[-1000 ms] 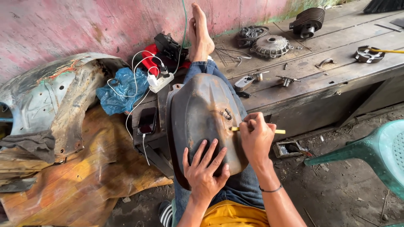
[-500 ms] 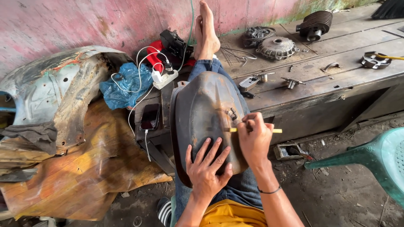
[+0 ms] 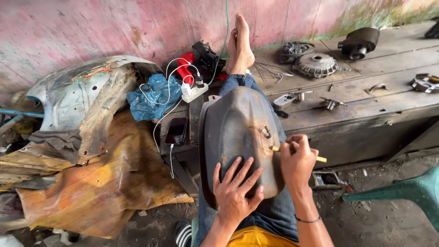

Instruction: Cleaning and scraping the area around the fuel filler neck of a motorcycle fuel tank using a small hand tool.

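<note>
The scene is evenly lit by soft daylight; shadows are kept faint, focus is sharp, edges are slightly bowed.

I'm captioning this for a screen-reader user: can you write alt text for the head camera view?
A person's left hand presses flat on a dark, rusty curved metal panel resting on their lap, while the right hand holds a thin yellow-handled tool against its edge. Metal engine parts lie on a worn wooden workbench beside them.
</note>
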